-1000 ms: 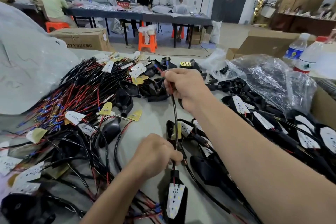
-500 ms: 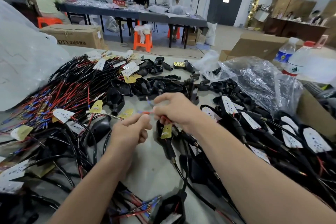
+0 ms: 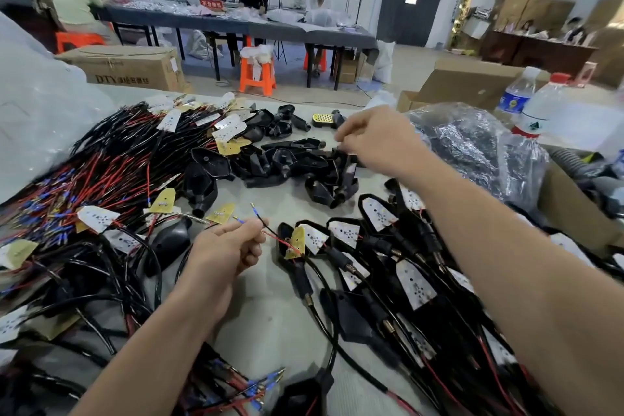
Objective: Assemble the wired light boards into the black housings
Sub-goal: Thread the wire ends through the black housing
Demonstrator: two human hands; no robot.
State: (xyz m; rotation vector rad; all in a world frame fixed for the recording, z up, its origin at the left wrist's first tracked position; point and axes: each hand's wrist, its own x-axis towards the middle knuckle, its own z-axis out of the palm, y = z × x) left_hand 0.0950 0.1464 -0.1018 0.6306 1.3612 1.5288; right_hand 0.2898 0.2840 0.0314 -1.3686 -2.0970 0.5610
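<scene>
My left hand [image 3: 229,250] pinches the thin red and black wires [image 3: 270,231] of a yellow light board [image 3: 297,241]. That board lies tilted on a black housing [image 3: 297,272] in the middle of the table. Farther back, my right hand [image 3: 374,142] reaches into a pile of empty black housings [image 3: 287,159], with its fingertips curled on one housing [image 3: 346,150] at the pile's right end. A heap of wired light boards [image 3: 101,179] with red and black leads covers the left side. Housings with white boards fitted [image 3: 415,284] lie in rows under my right forearm.
A crumpled clear plastic bag [image 3: 472,145] holding more black parts sits at the right, with two water bottles [image 3: 540,105] and a cardboard box [image 3: 574,209] behind it. A gold grille part [image 3: 322,118] lies past the housings. People work at a far table.
My hands have parted. The right hand let go of the wires and moved away to the housing pile, while the left hand drew back toward me with the wires.
</scene>
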